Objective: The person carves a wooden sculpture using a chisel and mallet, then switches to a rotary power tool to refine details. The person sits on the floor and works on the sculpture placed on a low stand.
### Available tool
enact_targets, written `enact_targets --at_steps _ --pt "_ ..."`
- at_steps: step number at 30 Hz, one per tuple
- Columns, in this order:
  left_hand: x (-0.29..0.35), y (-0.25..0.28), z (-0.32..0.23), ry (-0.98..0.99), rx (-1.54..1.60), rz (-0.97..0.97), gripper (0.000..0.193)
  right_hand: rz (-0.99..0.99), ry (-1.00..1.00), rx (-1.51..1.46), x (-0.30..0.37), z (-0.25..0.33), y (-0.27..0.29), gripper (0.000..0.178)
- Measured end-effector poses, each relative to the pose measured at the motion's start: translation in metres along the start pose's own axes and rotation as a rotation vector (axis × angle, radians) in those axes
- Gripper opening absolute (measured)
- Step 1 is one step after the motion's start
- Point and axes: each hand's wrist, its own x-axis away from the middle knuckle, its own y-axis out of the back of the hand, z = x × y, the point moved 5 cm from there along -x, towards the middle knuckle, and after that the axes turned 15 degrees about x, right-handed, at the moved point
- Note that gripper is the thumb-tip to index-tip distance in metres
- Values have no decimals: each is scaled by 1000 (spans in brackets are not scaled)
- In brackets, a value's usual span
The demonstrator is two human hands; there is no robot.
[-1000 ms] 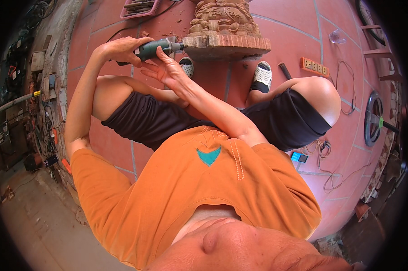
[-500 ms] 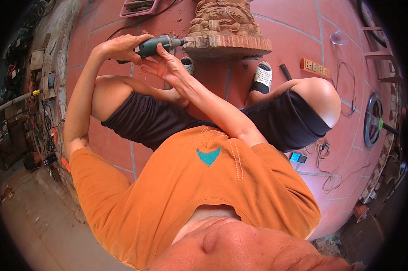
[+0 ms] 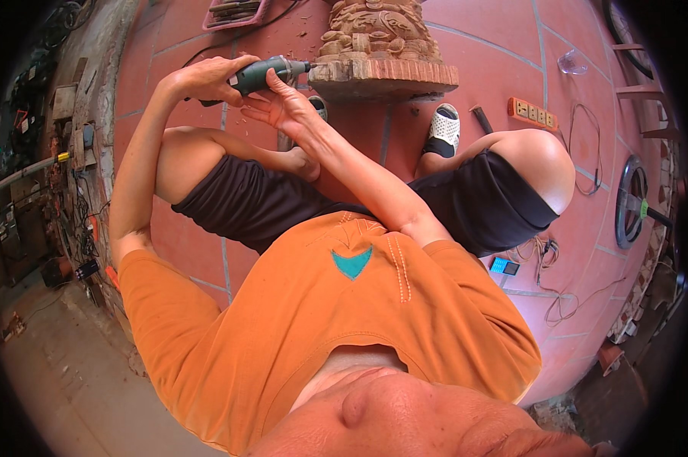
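Note:
A green die grinder (image 3: 261,77) lies level in my two hands, its nose pointing right. My left hand (image 3: 210,81) is closed around its rear end. Nearer the nose, my right hand (image 3: 287,111) steadies it from below, thumb up against the body and fingers reaching under it. The narrow tip meets the left end of the thick base of a carved wooden piece (image 3: 378,38); whether a bit is touching the wood is too small to tell. Carved rounded shapes cover the wood above its base.
A pink basket (image 3: 260,17) with flat tools stands at the far left, a dark cord beside it. Right of my sandal lie a dark-handled tool (image 3: 481,120), an orange power strip (image 3: 532,113) and a clear plastic cup (image 3: 572,63). A phone (image 3: 504,266) and loose cords lie near my right knee.
The die grinder has turned slightly and shifted a little with my hands, its tip staying at the left end of the carved wood's base. The rest looks the same.

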Motion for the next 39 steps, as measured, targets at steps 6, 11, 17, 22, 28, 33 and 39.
enact_targets --at_steps 6,11,17,22,28,33,39 --pt "-2 -1 4 -22 -13 -20 97 -6 8 29 4 5 -2 66" --pt "0 0 -1 -44 22 -3 96 7 1 16 4 3 -2 65" --pt "-2 -2 2 -49 20 20 95 17 -5 18 7 0 -5 63" --pt "-2 -3 2 -72 7 19 95 -14 8 1 15 -2 -9 59" --pt "-2 -5 3 -56 15 36 96 -5 28 14 20 -2 -15 62" --pt "-1 -4 0 -54 28 25 95 -1 22 6 15 -5 -8 61" --pt "-1 -5 5 -46 -16 4 96 -7 3 3 9 -5 -4 61"
